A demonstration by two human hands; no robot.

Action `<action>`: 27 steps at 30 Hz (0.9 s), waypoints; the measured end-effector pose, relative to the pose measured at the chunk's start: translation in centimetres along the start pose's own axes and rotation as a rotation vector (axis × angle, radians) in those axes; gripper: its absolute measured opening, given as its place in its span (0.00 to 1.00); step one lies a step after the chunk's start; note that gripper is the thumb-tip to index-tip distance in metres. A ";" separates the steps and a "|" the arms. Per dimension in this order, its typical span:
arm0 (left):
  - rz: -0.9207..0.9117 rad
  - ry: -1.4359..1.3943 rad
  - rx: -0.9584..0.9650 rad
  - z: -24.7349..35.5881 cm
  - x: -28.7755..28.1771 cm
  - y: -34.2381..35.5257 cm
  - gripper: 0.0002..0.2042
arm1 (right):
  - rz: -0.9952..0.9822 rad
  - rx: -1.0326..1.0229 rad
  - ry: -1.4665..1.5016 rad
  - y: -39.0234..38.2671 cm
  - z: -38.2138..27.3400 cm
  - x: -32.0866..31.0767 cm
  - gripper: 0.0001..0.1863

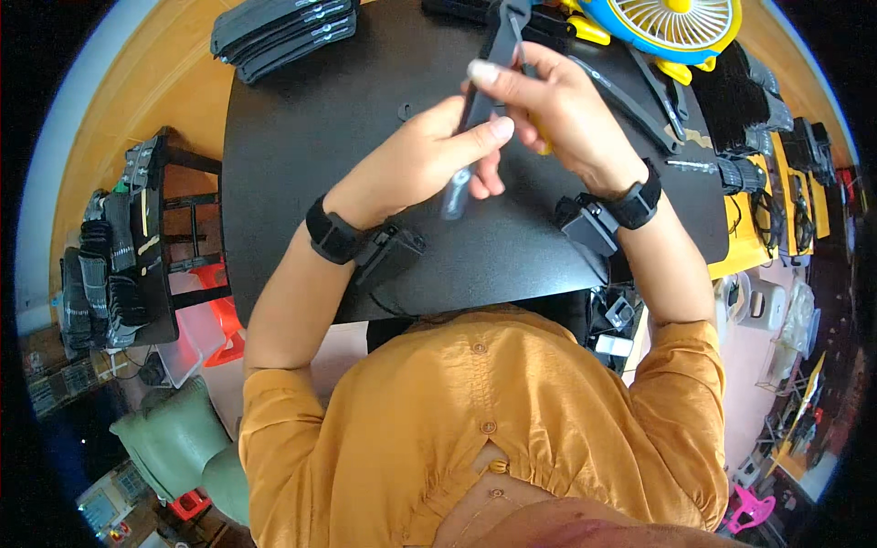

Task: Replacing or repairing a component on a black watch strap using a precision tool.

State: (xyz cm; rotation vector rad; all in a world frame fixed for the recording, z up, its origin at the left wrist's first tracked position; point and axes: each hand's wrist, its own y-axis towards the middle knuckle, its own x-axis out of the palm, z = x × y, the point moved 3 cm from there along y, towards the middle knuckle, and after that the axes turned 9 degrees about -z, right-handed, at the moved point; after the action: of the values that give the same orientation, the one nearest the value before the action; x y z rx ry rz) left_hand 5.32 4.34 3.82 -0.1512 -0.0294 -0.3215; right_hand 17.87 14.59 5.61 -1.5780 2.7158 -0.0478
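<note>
My left hand (pixel 434 151) is closed round a narrow dark strap (pixel 485 91) with a small pale logo at its blurred lower end. The strap runs upward at a slant over the black table (pixel 301 164). My right hand (pixel 562 105) grips the strap higher up between thumb and fingers, and a small yellow object (pixel 543 142) shows partly under those fingers, too hidden to name. More dark strips (pixel 621 102) lie to the right of it. Both wrists wear black bands with devices attached.
A stack of folded black items (pixel 283 41) sits at the back left, a blue and yellow fan (pixel 667 23) at the back right. Black goods are piled on a side stand (pixel 119 274) at left and yellow tables (pixel 758 233) at right. A green chair (pixel 169 438) stands lower left.
</note>
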 end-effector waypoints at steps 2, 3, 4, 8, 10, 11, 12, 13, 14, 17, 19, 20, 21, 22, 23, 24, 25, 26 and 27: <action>-0.018 -0.073 0.003 -0.1 0.0 -0.4 0.16 | -0.015 -0.061 0.137 0.6 0.3 -1.2 0.13; -0.046 -0.209 -0.033 -0.2 -0.1 -0.8 0.17 | -0.035 -0.073 0.199 0.8 0.7 -1.6 0.13; -0.074 -0.346 -0.069 -0.4 0.0 -1.1 0.19 | -0.030 -0.087 0.216 0.7 1.0 -1.9 0.14; -0.165 -0.422 -0.050 -1.2 0.3 -1.2 0.19 | -0.014 -0.069 0.310 1.3 3.2 -2.4 0.14; -0.128 -0.476 0.014 -2.5 -0.6 -1.0 0.18 | 0.053 -0.081 0.210 0.9 2.9 -1.5 0.15; -0.100 -0.528 0.080 -2.8 -1.0 -1.0 0.17 | 0.127 -0.095 0.105 0.7 2.6 -1.3 0.15; -0.024 -0.592 0.117 -3.0 -1.5 -0.8 0.15 | 0.124 -0.066 -0.036 0.3 2.5 -1.9 0.14; -0.018 -0.593 0.117 -3.1 -1.7 -0.7 0.15 | 0.118 -0.065 -0.035 0.2 2.7 -1.6 0.14; 0.062 -0.672 0.140 -3.2 -2.0 -0.7 0.15 | 0.174 -0.197 -0.263 -0.1 2.4 -1.2 0.14; 0.175 -0.756 0.173 -3.9 -2.8 -0.7 0.13 | 0.119 -0.465 -0.595 -0.7 2.3 0.0 0.14; 0.194 -0.814 0.263 -4.3 -3.1 -1.1 0.13 | 0.114 -0.393 -0.593 -1.5 1.6 1.6 0.14; 0.197 -0.816 0.263 -4.3 -3.0 -1.1 0.13 | 0.113 -0.420 -0.649 -1.6 1.5 1.9 0.14; 0.254 -0.754 0.258 -4.2 -2.8 -1.1 0.12 | 0.112 -0.416 -0.649 -1.6 1.4 2.1 0.14; 0.310 -0.691 0.252 -4.1 -2.6 -1.1 0.12 | 0.107 -0.444 -0.667 -1.7 1.1 2.3 0.14; 0.310 -0.695 0.251 -4.0 -2.3 -1.0 0.12 | 0.102 -0.473 -0.686 -1.8 1.0 2.4 0.14; 0.306 -0.634 0.257 -3.8 -2.0 -0.9 0.11 | 0.097 -0.495 -0.690 -1.7 1.2 2.4 0.14; 0.301 -0.573 0.264 -3.6 -1.7 -0.9 0.11 | 0.096 -0.492 -0.689 -1.7 1.3 2.5 0.14; 0.301 -0.576 0.262 -3.6 -1.5 -0.9 0.11 | 0.102 -0.456 -0.671 -1.7 1.4 2.5 0.13; 0.320 -0.545 0.271 -3.4 -1.3 -0.9 0.10 | 0.109 -0.422 -0.655 -1.7 1.5 2.5 0.12</action>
State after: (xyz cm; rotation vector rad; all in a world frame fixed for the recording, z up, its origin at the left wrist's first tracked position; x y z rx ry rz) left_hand 3.78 3.42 0.56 0.0306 -0.5802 0.0524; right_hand 18.16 11.52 4.20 -1.1991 2.3494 0.9180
